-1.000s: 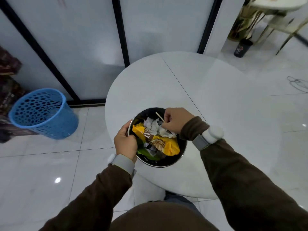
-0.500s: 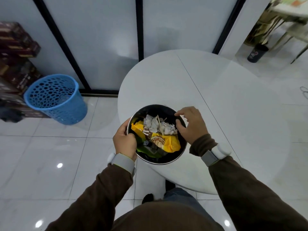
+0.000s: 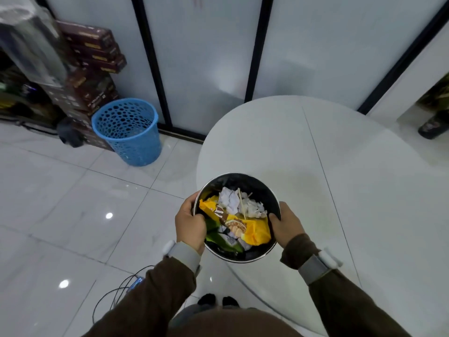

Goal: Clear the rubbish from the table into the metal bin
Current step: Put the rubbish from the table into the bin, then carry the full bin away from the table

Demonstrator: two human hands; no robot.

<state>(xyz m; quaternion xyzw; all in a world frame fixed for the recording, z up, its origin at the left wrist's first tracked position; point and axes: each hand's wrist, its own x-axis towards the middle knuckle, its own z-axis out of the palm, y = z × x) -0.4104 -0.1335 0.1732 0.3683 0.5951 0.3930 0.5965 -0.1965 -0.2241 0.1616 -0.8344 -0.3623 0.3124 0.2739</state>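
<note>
The round metal bin [image 3: 261, 184] is held in front of me at the white round table's [image 3: 328, 171] near left edge. Inside lie a yellow snack wrapper [image 3: 255, 229], crumpled white paper [image 3: 230, 200], a thin wooden stick [image 3: 241, 203] and a green wrapper [image 3: 218, 239]. My left hand [image 3: 189, 222] grips the bin's left rim. On the right rim, my right hand [image 3: 285, 221] holds it with the thumb inside. The tabletop shows no loose rubbish.
A blue perforated plastic basket [image 3: 128, 132] stands on the tiled floor to the left, beside stacked dark boxes [image 3: 94, 69]. Frosted glass panels with black frames run behind the table. A cable [image 3: 116, 293] lies on the floor near my feet.
My right hand left the rubbish inside the bin and took hold of the right rim. The view swung left, bringing the blue basket and boxes closer to centre.
</note>
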